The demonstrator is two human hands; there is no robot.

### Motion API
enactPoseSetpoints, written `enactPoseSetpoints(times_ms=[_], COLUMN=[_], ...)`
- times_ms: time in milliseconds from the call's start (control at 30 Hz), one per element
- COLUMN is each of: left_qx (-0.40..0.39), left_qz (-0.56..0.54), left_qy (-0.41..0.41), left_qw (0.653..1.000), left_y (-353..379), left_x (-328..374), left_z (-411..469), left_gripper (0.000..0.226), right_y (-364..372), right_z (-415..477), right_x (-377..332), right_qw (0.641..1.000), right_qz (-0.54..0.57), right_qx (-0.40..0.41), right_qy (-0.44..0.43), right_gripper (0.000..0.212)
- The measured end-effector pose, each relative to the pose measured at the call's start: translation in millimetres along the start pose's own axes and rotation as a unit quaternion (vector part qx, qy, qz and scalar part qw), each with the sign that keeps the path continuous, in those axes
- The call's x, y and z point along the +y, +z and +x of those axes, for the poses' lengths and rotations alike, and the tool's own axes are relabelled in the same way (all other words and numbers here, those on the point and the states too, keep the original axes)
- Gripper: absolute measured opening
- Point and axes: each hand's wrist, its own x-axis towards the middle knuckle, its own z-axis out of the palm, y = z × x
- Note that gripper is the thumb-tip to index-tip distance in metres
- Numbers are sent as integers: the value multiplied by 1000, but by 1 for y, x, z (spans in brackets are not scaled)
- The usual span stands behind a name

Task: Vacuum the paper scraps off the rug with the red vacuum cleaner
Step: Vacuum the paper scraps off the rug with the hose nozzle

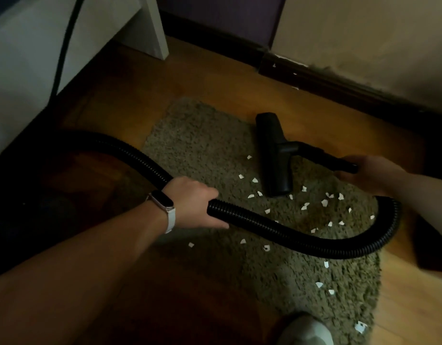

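nozzle (273, 155): flat on rug (202, 145), just left of right grip (372, 174), which grasps its tube (324, 155)
hose (289, 230): grasped by left grip (190, 202), looping round to the right grip
paper scraps (324, 202): on rug between grips
open room: wood floor (215, 78) past nozzle, up to skirting (339, 85)

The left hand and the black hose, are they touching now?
Touching. The head view shows the left hand curled around the black hose, which passes through its grip with no gap.
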Motion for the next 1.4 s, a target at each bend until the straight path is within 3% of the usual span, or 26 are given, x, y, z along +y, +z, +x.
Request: enactPoseSetpoints(times_ms=[500,833,1000,1200,1400], left_qx=[-7,-74,-85,-146,-142], left_qz=[18,30,50,49,71], left_qy=[31,69,93,95,113], left_qw=[999,994,991,984,981], left_y=[13,39,47,65,73], left_x=[1,-1,-5,-11,-11], left_z=[-12,-49,-72,-99,-109], left_gripper=[52,56,63,63,68], right_y=[11,28,39,50,59], right_z=[9,-3,-15,-26,-33], right_x=[-49,-93,-120,-146,-166], right_qw=[986,963,951,930,909], right_qz=[-35,-112,-128,-198,-226], right_qx=[-76,-50,-83,-62,-63], right_qy=[-141,-239,-270,-305,-343], right_gripper=[40,33,31,38,37])
